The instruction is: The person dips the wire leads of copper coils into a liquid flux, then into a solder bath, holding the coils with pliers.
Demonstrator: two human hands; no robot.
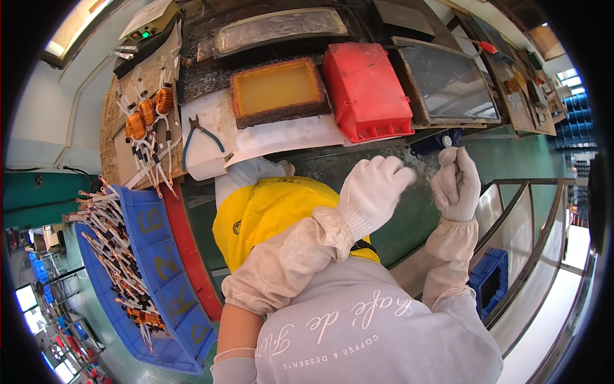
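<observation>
My left hand point(376, 192), in a white knit glove, is raised in front of my body with its back to me and its fingers curled. What is inside them, if anything, is hidden. To its right, apart from it, my right hand point(455, 182) is upright in a similar glove, with fingers bent together. At its fingertips shows a small round whitish piece point(446, 141), seemingly pinched there. Behind that piece is a dark blue thing point(427, 144) whose kind I cannot make out. Pale sleeve covers span both forearms. A yellow cloth point(275, 208) lies across my lap.
The bench holds a framed amber solder-like bath point(278, 86), a red box-shaped cover point(368, 89), pliers point(203, 137) and several copper-wound coils point(147, 112). On the left, a blue bin point(169, 275) is packed with coils and leads. Metal-framed panels point(511, 224) stand at right.
</observation>
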